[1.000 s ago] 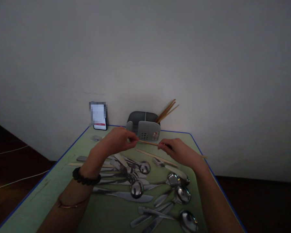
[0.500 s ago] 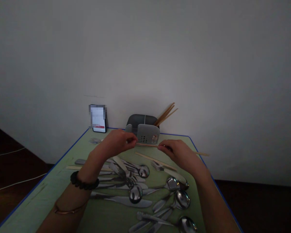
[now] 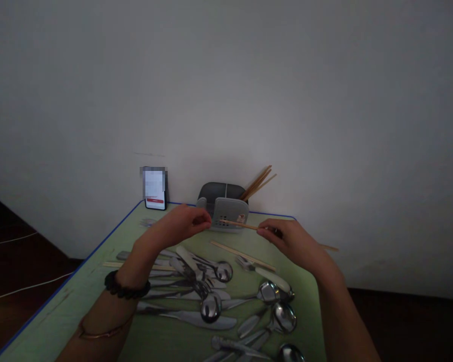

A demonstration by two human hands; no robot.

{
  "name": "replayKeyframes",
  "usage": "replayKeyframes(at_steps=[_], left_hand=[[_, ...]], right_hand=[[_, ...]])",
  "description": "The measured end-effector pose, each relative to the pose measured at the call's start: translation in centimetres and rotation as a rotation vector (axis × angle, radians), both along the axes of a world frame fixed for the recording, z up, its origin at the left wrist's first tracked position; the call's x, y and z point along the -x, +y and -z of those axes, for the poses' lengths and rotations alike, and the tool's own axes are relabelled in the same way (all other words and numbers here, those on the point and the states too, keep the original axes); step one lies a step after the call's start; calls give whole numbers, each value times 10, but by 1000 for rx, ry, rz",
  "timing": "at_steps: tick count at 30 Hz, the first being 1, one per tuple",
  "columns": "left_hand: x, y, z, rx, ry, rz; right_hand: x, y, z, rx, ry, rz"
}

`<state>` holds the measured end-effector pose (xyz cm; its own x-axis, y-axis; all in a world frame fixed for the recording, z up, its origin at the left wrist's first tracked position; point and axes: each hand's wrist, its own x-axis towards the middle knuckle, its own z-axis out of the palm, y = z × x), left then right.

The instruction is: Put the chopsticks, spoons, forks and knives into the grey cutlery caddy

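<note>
My right hand (image 3: 289, 239) pinches a wooden chopstick (image 3: 241, 224) between thumb and fingers. The stick lies nearly level, its far tip pointing left and its other end showing beyond my wrist. My left hand (image 3: 184, 221) is closed just left of that tip, apart from it, with nothing visible in its fingers. Behind both hands stands a grey cutlery holder (image 3: 230, 207), with several chopsticks (image 3: 260, 182) leaning out of its right side. Below the right hand, another chopstick (image 3: 241, 255) lies on the table beside a pale-handled fork (image 3: 266, 274).
Spoons (image 3: 223, 271), forks and table knives (image 3: 204, 319) lie in a loose pile across the green table (image 3: 162, 347). A phone (image 3: 155, 188) leans against the wall at the back left. The wall rises directly behind the table's blue edge.
My left hand has let go of the chopstick's end. My right hand has drawn the chopstick to the right, opening a gap between its tip and the left fingers.
</note>
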<state>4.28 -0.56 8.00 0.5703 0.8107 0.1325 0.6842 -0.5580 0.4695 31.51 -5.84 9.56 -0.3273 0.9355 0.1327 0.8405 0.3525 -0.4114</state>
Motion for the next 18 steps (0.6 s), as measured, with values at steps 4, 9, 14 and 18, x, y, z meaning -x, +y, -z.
replayKeyframes(at_steps=[4, 9, 14, 18], left_hand=[[1, 0, 0, -7, -32, 23], [2, 1, 1, -30, -56, 38], [3, 1, 1, -25, -55, 40], [3, 1, 1, -37, -44, 53]], right_hand=[[2, -1, -3, 6, 19, 5], [3, -1, -4, 11, 25, 1], [2, -1, -4, 9, 26, -4], [3, -1, -4, 18, 15, -3]])
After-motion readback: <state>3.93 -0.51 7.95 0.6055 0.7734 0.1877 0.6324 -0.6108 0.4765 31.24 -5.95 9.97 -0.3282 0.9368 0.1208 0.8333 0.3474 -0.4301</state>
